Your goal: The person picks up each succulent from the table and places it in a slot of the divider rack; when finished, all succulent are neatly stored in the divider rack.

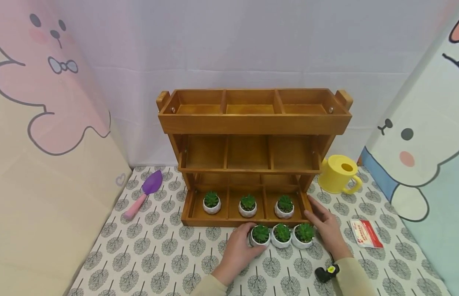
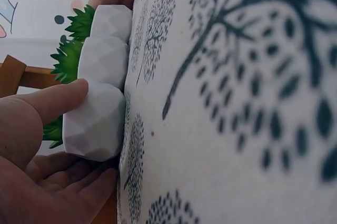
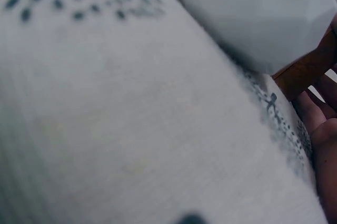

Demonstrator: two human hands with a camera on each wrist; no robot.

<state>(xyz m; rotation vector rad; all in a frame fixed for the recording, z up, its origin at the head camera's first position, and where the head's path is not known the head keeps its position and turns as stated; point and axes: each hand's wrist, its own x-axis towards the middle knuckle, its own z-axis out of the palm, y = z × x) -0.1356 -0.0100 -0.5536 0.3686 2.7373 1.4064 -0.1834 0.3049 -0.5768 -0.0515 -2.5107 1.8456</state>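
Note:
Three potted succulents in white faceted pots stand in a touching row on the cloth before the wooden shelf (image 1: 254, 124). My left hand (image 1: 238, 247) grips the leftmost potted succulent (image 1: 260, 234), its thumb (image 2: 66, 100) on the pot's near side and fingers curled behind. Beside it are the middle succulent (image 1: 281, 235) and the right succulent (image 1: 304, 235). My right hand (image 1: 328, 230) rests against the right end of the shelf's bottom tray, fingers fairly straight. In the right wrist view, a white pot (image 3: 253, 19) looms close and only part of the hand shows.
Three more succulents (image 1: 247, 205) sit one per compartment in the bottom tray. A yellow watering can (image 1: 337, 174) stands right of the shelf. A purple-and-pink trowel (image 1: 144, 193) lies at left. A red-and-white packet (image 1: 365, 233) lies at right.

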